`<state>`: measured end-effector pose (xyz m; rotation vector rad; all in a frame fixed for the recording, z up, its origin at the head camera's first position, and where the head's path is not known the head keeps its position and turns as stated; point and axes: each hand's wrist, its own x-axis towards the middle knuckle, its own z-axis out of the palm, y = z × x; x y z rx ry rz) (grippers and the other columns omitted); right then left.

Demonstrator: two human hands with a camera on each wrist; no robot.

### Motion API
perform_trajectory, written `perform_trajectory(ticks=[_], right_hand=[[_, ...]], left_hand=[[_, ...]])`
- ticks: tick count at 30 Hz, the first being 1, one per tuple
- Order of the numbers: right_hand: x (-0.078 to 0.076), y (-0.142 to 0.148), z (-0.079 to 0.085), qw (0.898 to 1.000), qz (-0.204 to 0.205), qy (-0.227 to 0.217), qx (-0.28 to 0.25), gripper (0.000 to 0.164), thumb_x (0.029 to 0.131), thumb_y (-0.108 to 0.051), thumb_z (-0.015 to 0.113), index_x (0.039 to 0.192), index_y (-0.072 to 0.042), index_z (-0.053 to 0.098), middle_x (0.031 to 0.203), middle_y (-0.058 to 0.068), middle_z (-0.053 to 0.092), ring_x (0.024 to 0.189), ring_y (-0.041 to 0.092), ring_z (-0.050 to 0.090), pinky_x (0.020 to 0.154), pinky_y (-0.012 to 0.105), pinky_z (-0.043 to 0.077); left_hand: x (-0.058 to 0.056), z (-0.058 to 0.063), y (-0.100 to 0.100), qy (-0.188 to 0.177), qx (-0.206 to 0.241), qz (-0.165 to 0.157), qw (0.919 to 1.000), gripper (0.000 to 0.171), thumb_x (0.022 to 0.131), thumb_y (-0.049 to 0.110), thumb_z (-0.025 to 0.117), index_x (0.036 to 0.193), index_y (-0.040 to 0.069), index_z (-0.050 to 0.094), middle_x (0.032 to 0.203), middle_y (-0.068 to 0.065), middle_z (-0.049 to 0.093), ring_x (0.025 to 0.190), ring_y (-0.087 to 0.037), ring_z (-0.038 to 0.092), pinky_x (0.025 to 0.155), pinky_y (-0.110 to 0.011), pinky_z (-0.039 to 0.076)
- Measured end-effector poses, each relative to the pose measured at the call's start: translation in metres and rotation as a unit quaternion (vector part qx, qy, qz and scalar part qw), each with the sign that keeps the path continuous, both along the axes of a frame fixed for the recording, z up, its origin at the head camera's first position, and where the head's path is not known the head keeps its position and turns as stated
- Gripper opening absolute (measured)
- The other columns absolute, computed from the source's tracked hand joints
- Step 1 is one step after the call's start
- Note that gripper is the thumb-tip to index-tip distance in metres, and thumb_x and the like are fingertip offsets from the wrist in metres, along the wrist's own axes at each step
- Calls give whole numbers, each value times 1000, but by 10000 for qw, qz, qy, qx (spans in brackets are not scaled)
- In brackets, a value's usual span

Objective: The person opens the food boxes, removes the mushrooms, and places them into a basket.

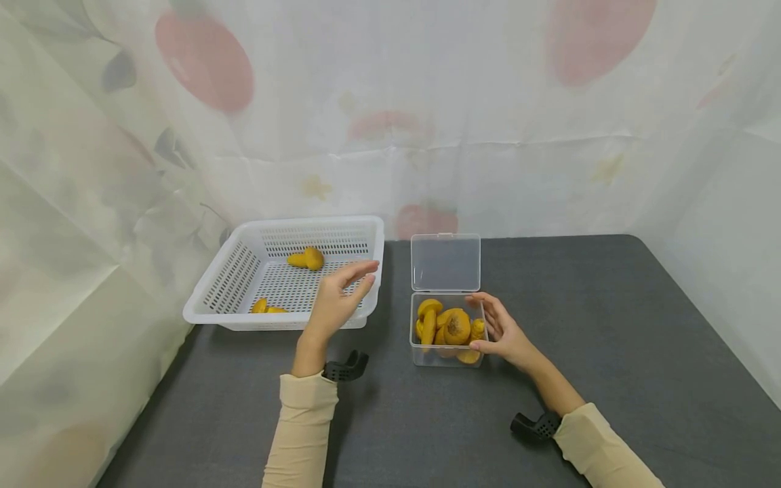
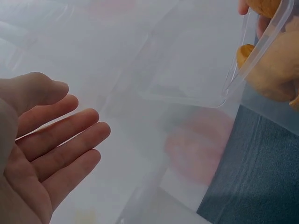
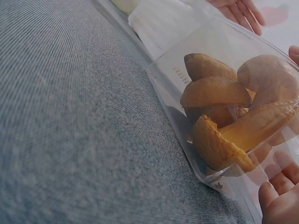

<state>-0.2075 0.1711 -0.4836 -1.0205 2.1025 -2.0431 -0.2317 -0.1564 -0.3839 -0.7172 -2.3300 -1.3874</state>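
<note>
A clear plastic box (image 1: 448,356) stands on the table with its hinged lid (image 1: 446,263) raised at the back. Several yellow-brown mushrooms (image 1: 457,328) are piled inside. My right hand (image 1: 509,342) grips the box's right end, thumb at the front corner and fingers over the far side. Above the right part of a white perforated basket (image 1: 210,298), my left hand (image 1: 337,298) hovers with nothing in it. Its fingers are extended and apart from the thumb, as the left wrist view shows. One mushroom (image 1: 313,258) lies toward the basket's back, and another (image 1: 260,306) near its front wall.
The dark grey table (image 1: 610,339) extends to the right of the box and along the front. A pale printed curtain (image 1: 488,115) hangs behind and at the left. Each wrist carries a black camera mount, such as the left mount (image 1: 346,367).
</note>
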Motion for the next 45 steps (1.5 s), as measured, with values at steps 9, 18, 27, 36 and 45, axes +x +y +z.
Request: perform_trajectory(ticks=[9, 18, 27, 36, 45], right_hand=[[0, 0, 0, 10000, 7, -42, -19, 81, 84, 2, 69, 146, 9, 18, 153, 15, 32, 140, -7, 32, 113, 4, 28], [0, 0, -1, 10000, 22, -51, -57, 81, 84, 3, 69, 146, 9, 18, 153, 12, 33, 140, -7, 32, 113, 4, 28], [0, 0, 0, 10000, -26, -85, -43, 81, 83, 3, 70, 146, 8, 18, 153, 14, 32, 140, -7, 32, 113, 4, 28], [-1, 0, 0, 10000, -17, -79, -28, 82, 83, 2, 70, 146, 8, 18, 154, 17, 31, 140, -8, 31, 113, 4, 27], [-1, 0, -1, 9999, 49, -16, -100, 82, 83, 4, 69, 146, 9, 18, 153, 9, 33, 140, -7, 31, 113, 4, 27]], left_hand=[[4, 1, 12, -11, -239, -213, 9995, 31, 92, 7, 63, 122, 1, 65, 124, -18, 67, 118, -32, 63, 102, -44, 52], [5, 1, 22, -38, -408, -412, 9983, 31, 91, 6, 63, 122, 0, 65, 121, -17, 68, 114, -31, 65, 102, -45, 52], [6, -2, 33, 177, -714, -574, 9956, 32, 91, 7, 64, 122, 0, 64, 120, -16, 69, 110, -29, 67, 96, -45, 55], [8, -5, 45, 149, -907, -786, 9927, 32, 90, 6, 65, 120, -2, 65, 119, -18, 69, 108, -30, 68, 92, -42, 58], [8, -10, 53, 65, -1007, -976, 9901, 32, 91, 8, 64, 122, -1, 65, 122, -15, 68, 114, -27, 65, 95, -39, 57]])
